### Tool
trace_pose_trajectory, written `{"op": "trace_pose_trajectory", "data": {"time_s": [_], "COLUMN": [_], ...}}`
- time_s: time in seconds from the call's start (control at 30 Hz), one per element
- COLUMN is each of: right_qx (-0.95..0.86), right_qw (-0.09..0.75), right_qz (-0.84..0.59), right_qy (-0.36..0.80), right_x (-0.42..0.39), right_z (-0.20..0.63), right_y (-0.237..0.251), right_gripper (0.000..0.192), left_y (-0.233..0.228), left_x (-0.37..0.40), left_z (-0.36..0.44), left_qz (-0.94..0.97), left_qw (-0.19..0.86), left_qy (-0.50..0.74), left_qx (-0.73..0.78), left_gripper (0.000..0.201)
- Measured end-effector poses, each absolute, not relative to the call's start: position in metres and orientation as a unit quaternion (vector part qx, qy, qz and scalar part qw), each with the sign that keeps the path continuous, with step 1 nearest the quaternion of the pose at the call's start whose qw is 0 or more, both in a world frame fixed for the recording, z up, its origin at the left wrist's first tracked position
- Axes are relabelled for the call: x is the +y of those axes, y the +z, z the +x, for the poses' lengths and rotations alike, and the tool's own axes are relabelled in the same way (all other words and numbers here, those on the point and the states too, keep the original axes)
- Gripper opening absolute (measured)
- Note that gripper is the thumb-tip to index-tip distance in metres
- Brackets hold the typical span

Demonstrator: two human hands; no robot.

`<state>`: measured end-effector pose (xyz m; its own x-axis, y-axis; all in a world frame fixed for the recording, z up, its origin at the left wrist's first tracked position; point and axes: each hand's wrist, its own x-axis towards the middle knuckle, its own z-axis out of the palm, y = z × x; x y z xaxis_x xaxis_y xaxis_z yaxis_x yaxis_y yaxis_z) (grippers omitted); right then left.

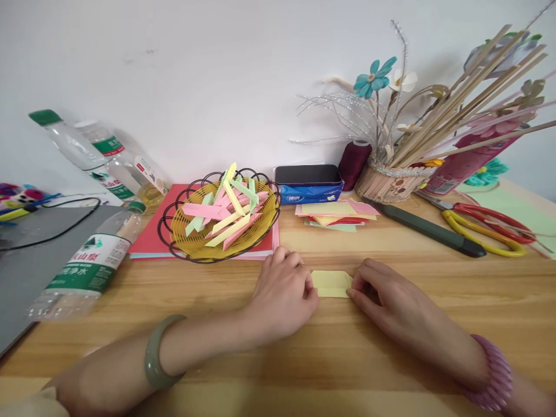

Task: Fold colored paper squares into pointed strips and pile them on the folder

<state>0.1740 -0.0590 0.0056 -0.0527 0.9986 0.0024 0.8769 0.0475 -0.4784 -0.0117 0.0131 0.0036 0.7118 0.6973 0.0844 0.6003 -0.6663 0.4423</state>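
Two ends at once, pinched the paper (330, 282) with left hand (283, 296) and right hand (388, 301), on or just above the table (330, 362), nearer than the stack (334, 213); likely needed squared edges and even pressure along the crease.

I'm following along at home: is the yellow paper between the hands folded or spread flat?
Folded, at least partly: the yellow paper has slanted upper corners and a line running lengthwise near its lower edge.

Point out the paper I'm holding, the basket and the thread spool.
Held paper (330, 283): head view, middle of the sheet.
Basket (178, 227): head view, inner left wall.
Thread spool (355, 166): head view, middle of the wound thread.
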Motion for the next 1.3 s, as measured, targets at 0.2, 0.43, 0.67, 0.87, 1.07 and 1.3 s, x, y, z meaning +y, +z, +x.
{"op": "trace_pose_trajectory", "data": {"time_s": [0.2, 0.43, 0.67, 0.87, 1.07, 1.3], "right_qx": [-0.707, -0.718, -0.757, -0.827, -0.839, -0.826], "right_qw": [0.194, 0.219, 0.221, 0.138, 0.118, 0.127], "right_qz": [-0.658, -0.632, -0.6, -0.544, -0.53, -0.549], "right_qy": [0.173, 0.191, 0.135, -0.004, -0.016, 0.023], "right_x": [-0.064, -0.067, -0.069, -0.087, -0.092, -0.098], "right_z": [0.176, 0.177, 0.18, 0.192, 0.199, 0.2], "right_y": [0.001, 0.001, -0.001, -0.002, 0.002, 0.006], "right_gripper": [0.006, 0.012, 0.022, 0.037, 0.041, 0.038], "left_y": [0.003, 0.003, 0.0, -0.006, -0.007, -0.008], "left_x": [0.011, 0.01, 0.01, 0.007, 0.001, 0.007], "left_z": [-0.015, -0.017, -0.017, -0.02, -0.034, -0.045], "left_qz": [0.907, 0.902, 0.947, 0.976, 0.977, 0.971], "left_qw": [0.19, 0.223, 0.159, -0.004, -0.079, -0.064], "left_qy": [0.118, 0.145, 0.13, 0.126, 0.125, 0.164], "left_qx": [0.356, 0.34, 0.246, 0.176, 0.154, 0.159], "left_gripper": [0.009, 0.008, 0.034, 0.022, 0.02, 0.019]}}
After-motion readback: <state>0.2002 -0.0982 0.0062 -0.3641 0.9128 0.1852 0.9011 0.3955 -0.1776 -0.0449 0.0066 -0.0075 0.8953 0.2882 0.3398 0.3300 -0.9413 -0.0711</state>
